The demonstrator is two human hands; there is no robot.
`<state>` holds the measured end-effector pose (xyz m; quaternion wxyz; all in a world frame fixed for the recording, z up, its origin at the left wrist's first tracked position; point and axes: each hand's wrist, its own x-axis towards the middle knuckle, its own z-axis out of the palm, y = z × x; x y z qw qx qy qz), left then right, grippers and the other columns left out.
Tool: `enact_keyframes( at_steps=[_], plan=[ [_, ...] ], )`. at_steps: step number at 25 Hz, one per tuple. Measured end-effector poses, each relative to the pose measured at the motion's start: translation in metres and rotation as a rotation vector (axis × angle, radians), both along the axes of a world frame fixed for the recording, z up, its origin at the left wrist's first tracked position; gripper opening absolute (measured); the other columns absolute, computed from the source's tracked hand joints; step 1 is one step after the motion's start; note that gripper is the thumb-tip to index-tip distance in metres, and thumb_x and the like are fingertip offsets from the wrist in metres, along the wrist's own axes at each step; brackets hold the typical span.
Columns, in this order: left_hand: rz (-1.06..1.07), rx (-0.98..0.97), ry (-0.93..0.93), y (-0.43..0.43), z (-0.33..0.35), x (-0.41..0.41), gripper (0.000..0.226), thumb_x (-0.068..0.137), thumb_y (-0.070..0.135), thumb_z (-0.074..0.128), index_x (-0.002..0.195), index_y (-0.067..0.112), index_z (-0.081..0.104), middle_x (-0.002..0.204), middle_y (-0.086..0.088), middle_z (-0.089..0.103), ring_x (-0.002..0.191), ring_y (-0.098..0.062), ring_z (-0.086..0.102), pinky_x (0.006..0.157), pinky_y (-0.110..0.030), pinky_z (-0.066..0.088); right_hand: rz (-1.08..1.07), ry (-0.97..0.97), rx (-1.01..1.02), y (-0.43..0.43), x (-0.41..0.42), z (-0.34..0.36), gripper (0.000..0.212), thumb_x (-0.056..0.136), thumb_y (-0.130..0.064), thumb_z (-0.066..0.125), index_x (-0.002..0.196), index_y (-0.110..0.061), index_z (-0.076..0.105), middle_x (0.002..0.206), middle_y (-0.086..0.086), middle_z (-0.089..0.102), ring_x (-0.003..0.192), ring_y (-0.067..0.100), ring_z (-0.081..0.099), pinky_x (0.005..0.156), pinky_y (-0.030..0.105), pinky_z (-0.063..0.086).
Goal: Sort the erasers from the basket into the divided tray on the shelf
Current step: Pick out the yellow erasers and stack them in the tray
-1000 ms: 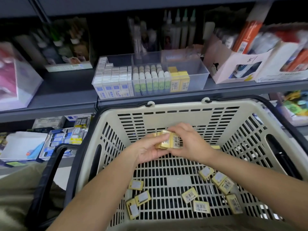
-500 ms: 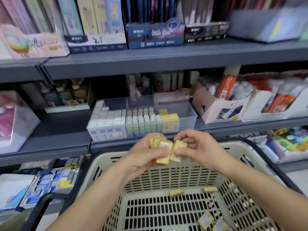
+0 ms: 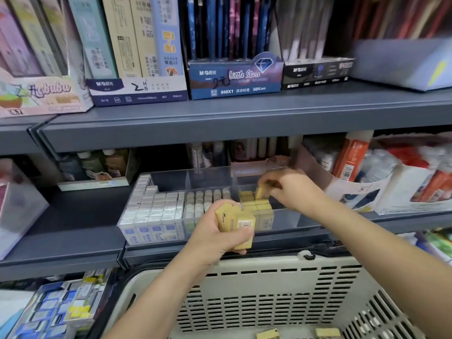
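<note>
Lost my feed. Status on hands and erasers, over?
Left hand grips yellow eraser stack. Right hand pinches one eraser over tray, yellow row. Nothing blocking.

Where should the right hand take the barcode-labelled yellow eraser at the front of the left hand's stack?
Pinch the barcode eraser by its upper end, from above. The left hand holds the stack low, thumb across the front, so probably only the upright tops are free for the right hand.
</note>
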<state>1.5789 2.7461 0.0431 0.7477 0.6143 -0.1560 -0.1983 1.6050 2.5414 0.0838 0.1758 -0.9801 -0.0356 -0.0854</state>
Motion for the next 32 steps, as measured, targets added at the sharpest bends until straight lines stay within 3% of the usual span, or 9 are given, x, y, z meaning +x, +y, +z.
enact_keyframes(
  at_steps=[5,8,11,14,17,23,25,28,32],
  plan=[
    [-0.01,-0.04,0.014,0.001,-0.001,0.005,0.039,0.06,0.008,0.077,0.085,0.035,0.064,0.083,-0.005,0.067,0.087,-0.034,0.067,0.054,-0.028,0.052,0.1,0.177,-0.118,0.003,0.013,-0.01,0.03,0.096,-0.017,0.044,0.12,-0.017,0.062,0.127,0.0,0.061,0.117,0.019,0.052,0.098,0.022,0.038],
    [-0.001,-0.06,0.026,0.002,-0.001,0.004,0.04,0.068,0.0,0.077,0.093,0.027,0.062,0.084,-0.005,0.066,0.083,-0.028,0.067,0.058,-0.029,0.053,0.061,0.071,-0.145,0.01,0.002,0.001,0.031,0.096,-0.026,0.044,0.122,-0.02,0.06,0.127,0.001,0.06,0.116,0.019,0.053,0.098,0.028,0.041],
    [0.017,-0.069,0.023,0.001,0.002,0.002,0.04,0.067,0.004,0.079,0.096,0.024,0.06,0.083,-0.001,0.065,0.076,-0.017,0.064,0.062,-0.031,0.054,0.08,-0.123,0.196,0.024,-0.028,0.018,0.035,0.087,-0.047,0.045,0.09,-0.023,0.072,0.088,-0.005,0.072,0.08,0.006,0.064,0.078,0.027,0.05],
    [0.041,-0.051,-0.024,-0.003,0.004,-0.001,0.043,0.061,0.009,0.081,0.095,0.023,0.057,0.079,0.0,0.062,0.075,-0.015,0.06,0.067,-0.035,0.057,0.133,0.009,0.446,0.045,-0.055,0.027,0.031,0.068,-0.058,0.059,0.071,-0.028,0.065,0.064,-0.008,0.067,0.054,-0.001,0.06,0.063,0.023,0.052],
    [0.015,-0.053,-0.035,-0.003,0.005,-0.004,0.051,0.057,0.011,0.084,0.098,0.02,0.055,0.083,-0.002,0.063,0.079,-0.018,0.062,0.071,-0.035,0.057,0.117,0.069,0.466,0.053,-0.06,0.024,0.015,0.071,-0.039,0.074,0.073,-0.031,0.061,0.064,-0.009,0.064,0.05,-0.002,0.054,0.058,0.02,0.049],
    [-0.022,-0.221,0.107,0.004,0.009,-0.001,0.041,0.066,0.013,0.072,0.103,0.012,0.054,0.08,-0.001,0.071,0.074,-0.016,0.069,0.056,-0.023,0.054,0.112,0.081,0.63,0.026,-0.055,0.033,0.012,0.08,-0.015,0.07,0.078,-0.026,0.067,0.063,-0.006,0.069,0.055,0.006,0.063,0.055,0.018,0.053],
    [0.021,-0.194,0.109,0.004,0.008,0.0,0.035,0.073,0.005,0.069,0.104,0.012,0.055,0.082,-0.002,0.071,0.076,-0.017,0.071,0.054,-0.022,0.054,0.006,-0.026,0.508,0.007,-0.046,0.036,0.007,0.083,-0.016,0.067,0.086,-0.022,0.067,0.077,-0.005,0.071,0.068,0.009,0.065,0.065,0.023,0.055],
    [0.049,-0.144,0.081,0.002,0.005,-0.001,0.03,0.08,0.0,0.066,0.105,0.013,0.056,0.085,-0.003,0.07,0.079,-0.02,0.071,0.055,-0.022,0.053,-0.121,-0.157,0.076,-0.008,-0.024,0.033,0.021,0.089,-0.019,0.059,0.109,-0.021,0.063,0.101,-0.001,0.063,0.089,0.015,0.059,0.077,0.024,0.044],
    [0.061,-0.114,0.08,-0.001,0.002,0.0,0.029,0.082,-0.001,0.065,0.105,0.014,0.056,0.088,-0.003,0.07,0.084,-0.023,0.071,0.057,-0.024,0.054,-0.094,-0.135,0.018,0.0,-0.006,0.019,0.024,0.09,-0.019,0.058,0.114,-0.017,0.062,0.109,0.007,0.062,0.098,0.024,0.059,0.085,0.025,0.044]
  ],
)
